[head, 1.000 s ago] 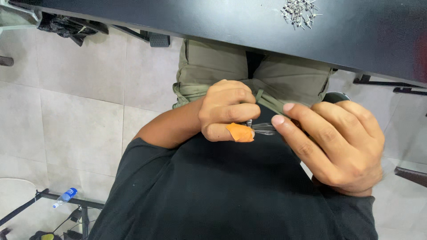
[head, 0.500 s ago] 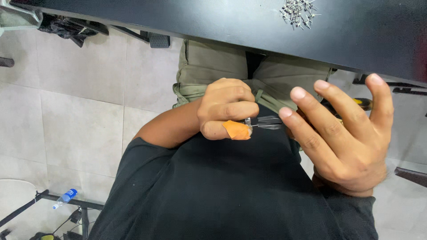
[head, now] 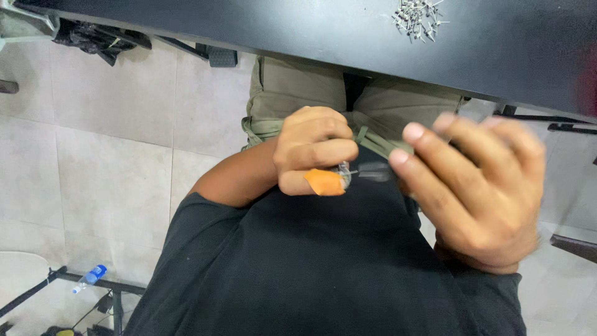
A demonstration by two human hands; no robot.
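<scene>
1. orange tape or a bandage (head: 324,182) wraps the lowest finger of the left hand (head: 311,149), which is clenched into a fist against the person's black shirt (head: 323,261).
2. a small bunch of thin metal pins (head: 348,173) sticks out of the left grip toward the right hand; the left hand is grasping them, and only their tips show.
3. the right hand (head: 479,193) is released, its fingers spread and slightly blurred, its fingertips just beside the pin tips; whether they touch is not clear.
4. a dark, blurred strip (head: 373,171) lies between the two grips; what it is cannot be told.
5. beyond both grips, olive trousers (head: 292,93) with a loose drawstring show under the edge of a black desk (head: 280,31).
6. on the desk, well apart from the grips and beyond the right hand, lies a small heap of metal pins or screws (head: 418,15).
7. to the left of the left grip the floor is pale tile (head: 93,155), with a blue-capped bottle (head: 90,277) near a black stand.
</scene>
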